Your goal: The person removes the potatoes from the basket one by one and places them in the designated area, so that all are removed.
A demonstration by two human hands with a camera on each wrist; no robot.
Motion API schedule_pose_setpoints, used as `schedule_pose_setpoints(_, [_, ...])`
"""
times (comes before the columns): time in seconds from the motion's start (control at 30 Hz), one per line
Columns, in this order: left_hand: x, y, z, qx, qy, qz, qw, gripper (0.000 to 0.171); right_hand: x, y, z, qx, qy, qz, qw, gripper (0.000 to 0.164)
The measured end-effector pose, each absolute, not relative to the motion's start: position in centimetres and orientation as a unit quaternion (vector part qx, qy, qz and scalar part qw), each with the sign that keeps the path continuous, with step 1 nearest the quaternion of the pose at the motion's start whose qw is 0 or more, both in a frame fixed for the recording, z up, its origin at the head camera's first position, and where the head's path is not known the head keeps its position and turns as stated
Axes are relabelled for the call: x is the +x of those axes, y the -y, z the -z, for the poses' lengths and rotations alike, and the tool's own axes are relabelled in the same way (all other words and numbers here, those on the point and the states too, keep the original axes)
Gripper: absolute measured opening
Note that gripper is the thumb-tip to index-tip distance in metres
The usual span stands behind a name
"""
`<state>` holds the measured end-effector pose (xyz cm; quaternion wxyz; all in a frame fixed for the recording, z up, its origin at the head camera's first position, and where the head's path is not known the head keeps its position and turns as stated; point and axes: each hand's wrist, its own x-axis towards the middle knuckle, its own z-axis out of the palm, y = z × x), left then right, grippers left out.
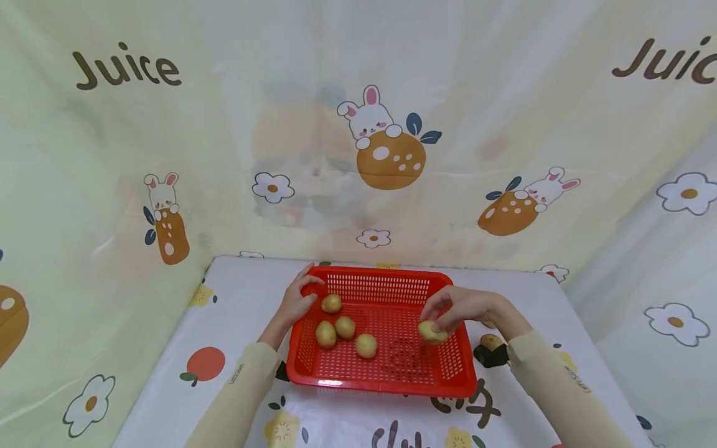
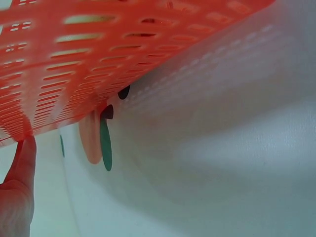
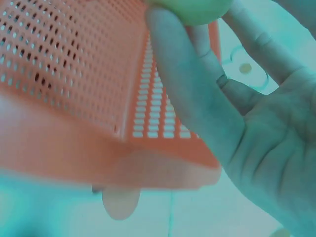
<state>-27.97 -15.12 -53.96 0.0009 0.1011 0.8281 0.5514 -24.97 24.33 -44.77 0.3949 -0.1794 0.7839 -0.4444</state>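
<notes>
A red plastic basket (image 1: 381, 387) with slotted walls stands on the table. Several potatoes lie toward its left side, one of them a round potato (image 1: 366, 346) near the middle. My left hand (image 1: 294, 302) holds the basket's left rim near the back corner; in the left wrist view, a finger (image 2: 22, 168) meets the slotted wall. Over the basket's right part, my right hand (image 1: 462, 307) pinches a potato (image 1: 432, 333) between thumb and fingers. The same potato (image 3: 197, 10) shows at the top of the right wrist view, partly cut off.
Outside the basket's right wall, another potato (image 1: 491, 341) lies on the table, with a further one partly hidden behind the right wrist. A patterned cloth (image 1: 157, 373) covers the table. Printed curtains (image 1: 313, 124) hang behind and at both sides.
</notes>
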Motion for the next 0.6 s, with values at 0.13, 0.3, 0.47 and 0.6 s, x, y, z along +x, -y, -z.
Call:
schedule_pose_setpoints(0.13, [-27.9, 15.1, 54.1, 0.098, -0.828, -0.552, 0.005, 0.032, -24.9, -26.7, 44.8, -0.191, -0.769, 0.470, 0.389, 0.029])
schedule_pose_setpoints(0.3, [-27.9, 15.0, 54.0, 0.100, -0.828, -0.551, 0.005, 0.033, -24.8, -29.7, 45.1, -0.199, -0.758, 0.491, 0.381, 0.030])
schedule_pose_setpoints(0.47, [-27.8, 15.0, 53.9, 0.097, -0.829, -0.550, 0.004, 0.032, -24.1, -32.7, 46.0, -0.187, -0.748, 0.516, 0.372, 0.030])
schedule_pose_setpoints(0.6, [-27.9, 15.0, 54.0, 0.095, -0.830, -0.550, 0.003, 0.032, -23.4, -34.8, 47.2, -0.173, -0.748, 0.535, 0.353, 0.032])
